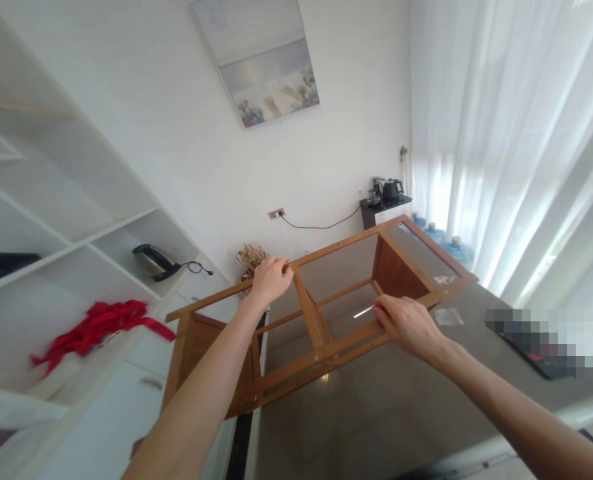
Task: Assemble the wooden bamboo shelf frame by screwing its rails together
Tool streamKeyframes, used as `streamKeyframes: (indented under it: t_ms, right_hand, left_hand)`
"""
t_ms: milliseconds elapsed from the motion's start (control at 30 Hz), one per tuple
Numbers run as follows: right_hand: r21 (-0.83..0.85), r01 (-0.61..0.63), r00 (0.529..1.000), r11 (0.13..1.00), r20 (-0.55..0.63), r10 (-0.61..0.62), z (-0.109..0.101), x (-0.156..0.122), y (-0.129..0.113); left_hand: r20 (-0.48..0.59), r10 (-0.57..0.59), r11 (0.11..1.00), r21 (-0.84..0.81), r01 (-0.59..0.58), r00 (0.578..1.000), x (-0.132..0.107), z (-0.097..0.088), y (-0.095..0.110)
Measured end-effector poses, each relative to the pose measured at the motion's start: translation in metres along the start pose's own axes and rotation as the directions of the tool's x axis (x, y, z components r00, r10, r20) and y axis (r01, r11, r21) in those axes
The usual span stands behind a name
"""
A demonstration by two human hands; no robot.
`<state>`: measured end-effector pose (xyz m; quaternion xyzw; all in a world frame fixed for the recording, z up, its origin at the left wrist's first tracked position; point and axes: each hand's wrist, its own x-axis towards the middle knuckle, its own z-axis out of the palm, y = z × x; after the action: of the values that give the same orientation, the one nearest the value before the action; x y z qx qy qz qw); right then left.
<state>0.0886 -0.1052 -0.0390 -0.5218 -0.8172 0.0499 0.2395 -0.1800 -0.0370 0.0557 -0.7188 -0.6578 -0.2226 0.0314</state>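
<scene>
A brown wooden shelf frame (321, 327) with crossbars and side panels lies on its side on the grey table (346, 420). My left hand (272, 280) is at the frame's far rail, beside the joint with the middle crosspiece. Its fingers are pinched together, and whatever lies between them is too small to make out. Over the near rail, right of the middle, my right hand (409, 325) is closed around a thin shiny metal rod (363, 311). The rod's free end points left into the frame's opening; its other end is hidden in the fingers.
A small clear plastic bag (449, 317) lies on the table, with a dark blurred-out object (536, 343) further right. White shelves at left hold an electric kettle (155, 262) and red ribbon (101, 327). Water bottles (436, 233) stand by the curtain, near a coffee maker (375, 193).
</scene>
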Motion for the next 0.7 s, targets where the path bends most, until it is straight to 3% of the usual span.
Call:
streamKeyframes:
  t_ms: [100,167,233,300,400,467,567,700]
  right_hand:
    - [0.048,-0.017,0.998,0.999,-0.066,0.02,0.005,0.014,-0.001]
    - [0.069,0.007,0.996,0.998,-0.087,-0.001,0.005,0.022,0.001]
    - [0.08,0.04,0.996,0.996,-0.077,-0.034,0.003,0.029,0.006]
    - [0.097,0.068,0.997,0.993,-0.054,-0.063,0.001,0.037,0.013]
    - [0.095,0.071,0.997,0.993,-0.039,-0.068,-0.001,0.05,0.025]
    - [0.058,0.022,0.999,0.998,-0.04,-0.02,0.0,0.058,0.03]
    - [-0.032,-0.078,0.996,0.996,-0.038,0.076,0.004,0.065,0.033]
    - [-0.091,-0.097,0.992,0.991,-0.086,0.089,0.011,0.059,0.027]
  left_hand:
    - [0.027,0.111,0.994,0.018,-0.111,0.993,-0.017,0.011,0.019]
    - [0.096,0.281,0.959,0.018,-0.284,0.955,-0.037,0.021,0.03]
    - [0.154,0.326,0.945,-0.011,-0.328,0.933,-0.056,0.029,0.034]
    - [0.143,0.263,0.964,-0.007,-0.265,0.954,-0.071,0.033,0.026]
    - [0.072,0.064,0.996,0.064,-0.069,0.995,-0.084,0.033,0.002]
    - [0.112,-0.011,0.998,0.063,0.003,0.994,-0.091,0.03,-0.013]
    - [0.196,0.017,1.0,-0.02,-0.013,0.98,-0.104,0.024,-0.02]
    - [0.177,0.075,0.995,-0.079,-0.062,0.981,-0.119,0.02,-0.012]
